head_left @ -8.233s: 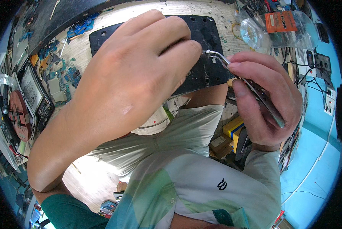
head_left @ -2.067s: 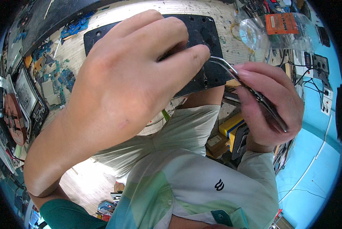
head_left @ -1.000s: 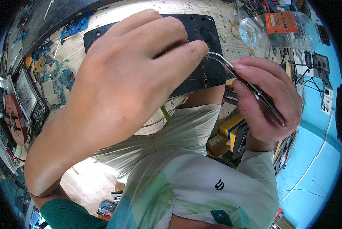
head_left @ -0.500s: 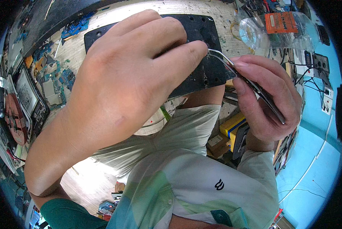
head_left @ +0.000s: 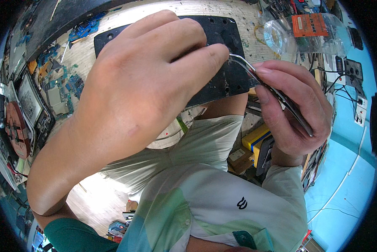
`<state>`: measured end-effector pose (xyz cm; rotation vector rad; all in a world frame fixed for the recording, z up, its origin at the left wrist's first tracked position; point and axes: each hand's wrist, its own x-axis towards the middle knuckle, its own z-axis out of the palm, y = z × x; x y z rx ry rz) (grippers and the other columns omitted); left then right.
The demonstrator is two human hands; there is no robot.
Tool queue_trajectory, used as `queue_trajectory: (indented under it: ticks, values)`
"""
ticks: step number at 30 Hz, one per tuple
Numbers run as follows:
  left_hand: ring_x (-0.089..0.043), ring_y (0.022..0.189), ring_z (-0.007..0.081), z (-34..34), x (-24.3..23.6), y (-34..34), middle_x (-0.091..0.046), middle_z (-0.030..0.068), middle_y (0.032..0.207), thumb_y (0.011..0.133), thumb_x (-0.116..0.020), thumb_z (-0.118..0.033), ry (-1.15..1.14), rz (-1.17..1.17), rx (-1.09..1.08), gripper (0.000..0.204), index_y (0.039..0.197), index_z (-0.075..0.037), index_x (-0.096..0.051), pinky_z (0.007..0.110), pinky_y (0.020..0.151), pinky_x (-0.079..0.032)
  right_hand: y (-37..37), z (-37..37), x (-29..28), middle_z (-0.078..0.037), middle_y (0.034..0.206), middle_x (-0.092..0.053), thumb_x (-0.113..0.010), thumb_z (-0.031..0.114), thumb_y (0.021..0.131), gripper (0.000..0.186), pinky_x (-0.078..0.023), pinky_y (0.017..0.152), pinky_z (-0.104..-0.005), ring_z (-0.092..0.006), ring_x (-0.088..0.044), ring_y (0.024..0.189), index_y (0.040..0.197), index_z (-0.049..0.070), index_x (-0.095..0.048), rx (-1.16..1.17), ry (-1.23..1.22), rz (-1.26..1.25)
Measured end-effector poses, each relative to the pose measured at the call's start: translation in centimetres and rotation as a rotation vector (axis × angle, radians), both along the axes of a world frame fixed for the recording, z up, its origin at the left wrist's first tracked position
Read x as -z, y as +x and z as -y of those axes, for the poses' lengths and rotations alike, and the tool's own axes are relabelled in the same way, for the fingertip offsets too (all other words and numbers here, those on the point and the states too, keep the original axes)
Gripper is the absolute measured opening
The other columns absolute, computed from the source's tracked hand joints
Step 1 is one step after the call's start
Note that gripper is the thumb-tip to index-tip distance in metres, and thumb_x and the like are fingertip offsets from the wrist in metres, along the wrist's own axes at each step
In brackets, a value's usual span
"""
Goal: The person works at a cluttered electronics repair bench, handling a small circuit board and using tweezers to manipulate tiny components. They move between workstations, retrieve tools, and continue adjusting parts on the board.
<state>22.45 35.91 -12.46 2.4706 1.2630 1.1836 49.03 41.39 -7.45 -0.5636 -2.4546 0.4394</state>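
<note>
My left hand (head_left: 131,84) spreads over a black rectangular plate (head_left: 222,82) with small holes along its edges. Its fingers are curled together, and whatever they may pinch is hidden under the hand. My right hand (head_left: 300,107) grips dark, bent-tip tweezers (head_left: 286,100) between thumb and fingers. The bent tips reach the left index fingertip, where their ends go out of sight. Much of the plate lies behind my left hand.
A clear plastic bottle (head_left: 283,35) with an orange label lies at the back right. Blue circuit board pieces (head_left: 75,86) litter the left of the bench. A framed panel (head_left: 32,98) stands farther left. Below right sits a yellow box (head_left: 255,140).
Hardly anything differs. My left hand and the black plate have shifted very slightly, while the tweezers keep their place at the left index fingertip.
</note>
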Motion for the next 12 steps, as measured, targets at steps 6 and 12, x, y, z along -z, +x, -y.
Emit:
queue_trajectory:
  ticks: [6,12]
  values:
    - [-0.07,0.085,0.029,0.13,0.21,0.37,-0.07,0.0117,0.097,0.081,-0.082,0.002,0.01,0.034,-0.063,0.033,0.113,-0.002,-0.077,0.038,0.075,-0.056,-0.3,-0.24,-0.16,-0.022,0.109,-0.079,-0.079,-0.007,0.082,0.032,-0.063,0.086,-0.0353,-0.0301,-0.078,0.101,0.113,-0.002,-0.079,-0.044,0.07,0.032]
    - [-0.072,0.087,0.0293,0.27,0.07,0.09,-0.071,0.0112,0.098,0.083,-0.082,0.002,0.006,-0.016,-0.058,0.026,0.107,-0.003,-0.076,0.038,0.075,-0.057,-0.43,-0.36,-0.65,-0.023,0.111,-0.078,-0.077,-0.01,0.081,0.032,-0.062,0.087,-0.0345,-0.0305,-0.078,0.101,0.112,-0.003,-0.079,-0.124,0.159,0.104]
